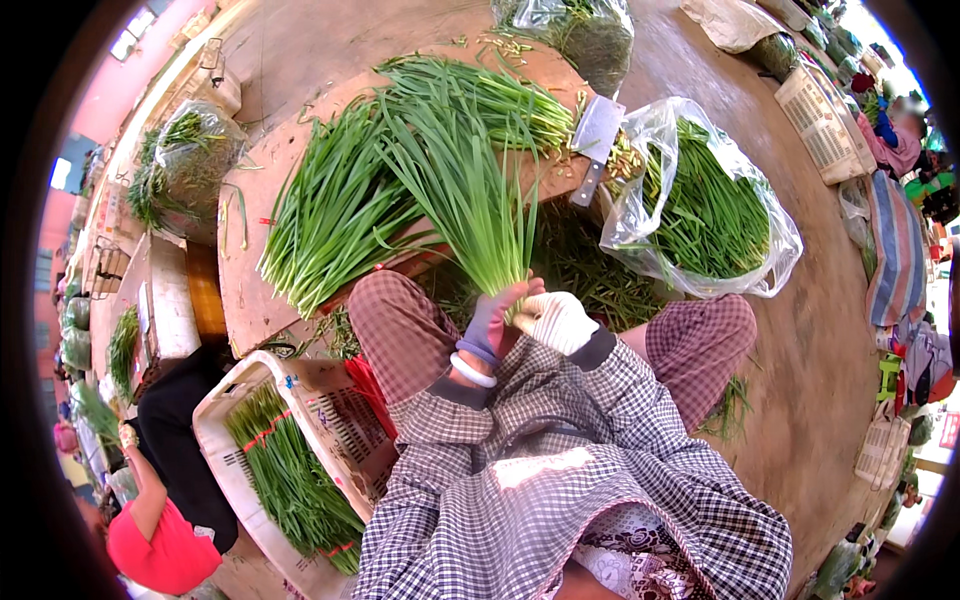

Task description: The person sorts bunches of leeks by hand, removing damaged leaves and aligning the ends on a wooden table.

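In front of my lap, my left hand [496, 318] in a purple glove grips the stem ends of a fanned bunch of long green leaves [480, 210]. My right hand [543, 322] in a white knit glove closes on the same stems, just right of it. The bunch's tips rest over loose piles of similar greens [335, 215] on a round board [255, 300]. A cleaver [600, 135] lies on the board's right edge beside trimmed bits. A white crate [218, 398] at lower left holds greens tied with red bands [268, 430].
An open bag of greens [705, 205] sits right of the board, others at back [580, 55] and left [180, 170]. A person in red [160, 540] works at lower left. People, crates [820, 120] and a striped sack [890, 250] line the right. Trimmings litter the floor under the board.
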Motion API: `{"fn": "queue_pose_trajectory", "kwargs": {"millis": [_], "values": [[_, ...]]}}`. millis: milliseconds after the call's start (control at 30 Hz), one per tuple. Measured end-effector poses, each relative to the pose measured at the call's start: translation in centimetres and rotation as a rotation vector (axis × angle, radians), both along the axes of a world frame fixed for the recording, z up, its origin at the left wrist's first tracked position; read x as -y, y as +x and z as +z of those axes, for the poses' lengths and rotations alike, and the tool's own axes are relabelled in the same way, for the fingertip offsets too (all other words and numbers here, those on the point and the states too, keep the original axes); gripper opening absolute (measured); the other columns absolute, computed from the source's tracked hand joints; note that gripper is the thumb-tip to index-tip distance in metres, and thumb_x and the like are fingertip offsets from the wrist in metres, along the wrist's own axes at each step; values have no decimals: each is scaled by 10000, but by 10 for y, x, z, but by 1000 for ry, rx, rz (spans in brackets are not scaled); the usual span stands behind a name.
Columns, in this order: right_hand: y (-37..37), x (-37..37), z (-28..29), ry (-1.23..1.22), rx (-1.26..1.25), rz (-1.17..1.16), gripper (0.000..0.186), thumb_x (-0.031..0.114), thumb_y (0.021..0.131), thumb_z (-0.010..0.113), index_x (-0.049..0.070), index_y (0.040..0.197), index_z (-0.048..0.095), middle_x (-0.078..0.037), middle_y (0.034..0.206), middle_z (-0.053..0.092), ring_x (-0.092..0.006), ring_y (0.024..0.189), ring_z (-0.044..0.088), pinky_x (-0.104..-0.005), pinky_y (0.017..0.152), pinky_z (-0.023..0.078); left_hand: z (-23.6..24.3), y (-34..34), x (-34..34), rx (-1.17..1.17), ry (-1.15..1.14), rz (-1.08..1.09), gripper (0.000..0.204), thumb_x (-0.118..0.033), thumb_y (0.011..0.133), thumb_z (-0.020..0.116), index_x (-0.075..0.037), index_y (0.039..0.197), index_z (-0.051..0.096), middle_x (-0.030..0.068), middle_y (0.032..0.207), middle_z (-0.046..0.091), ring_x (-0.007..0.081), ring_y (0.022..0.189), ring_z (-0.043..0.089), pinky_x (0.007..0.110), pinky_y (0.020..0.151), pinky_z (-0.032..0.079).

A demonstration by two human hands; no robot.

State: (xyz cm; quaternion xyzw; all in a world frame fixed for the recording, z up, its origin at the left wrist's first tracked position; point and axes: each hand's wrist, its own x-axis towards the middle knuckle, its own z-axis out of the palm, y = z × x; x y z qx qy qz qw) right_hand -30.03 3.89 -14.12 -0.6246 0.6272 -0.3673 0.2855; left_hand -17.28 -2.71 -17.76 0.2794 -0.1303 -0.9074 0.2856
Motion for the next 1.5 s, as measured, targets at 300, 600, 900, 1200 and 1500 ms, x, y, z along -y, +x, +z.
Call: {"fn": "queue_pose_trajectory", "kwargs": {"millis": [300,600,900,1200,1500], "values": [[2,36,51,75,175,-37,321,303,762,733,4,870,690,-131,734,679,-225,655,664,-307,620,524,-14,-5,-7,399,-354,213,190,-84,809,672,17,967,647,70,861,654,154,728,630,264,579,492],[-8,62,30,275,-243,-122,401,368,670,778,21,819,644,-170,720,649,-293,658,648,-357,623,519,9,-4,-17,391,-374,72,286,-72,812,657,24,1068,574,92,886,651,177,719,644,305,634,538],[-17,54,9,291,260,-163,223,176,770,702,-7,882,638,-111,647,627,-153,564,601,-289,547,501,8,5,-12,62,-55,-61,304,-230,905,636,-46,1136,568,61,996,640,187,875,635,357,773,559],[-18,82,30,66,-4,-144,253,242,713,733,39,836,647,-133,697,646,-265,627,638,-333,598,515,6,-4,-13,254,-98,-1,204,-147,855,684,-38,1007,602,38,839,635,133,681,605,301,614,531],[-22,148,37,73,-323,-26,491,211,700,712,65,1154,597,-124,776,657,-288,720,652,-363,674,526,-2,-14,-17,387,-231,93,225,-88,789,739,-20,962,613,15,744,609,102,577,539,252,522,426]]}}
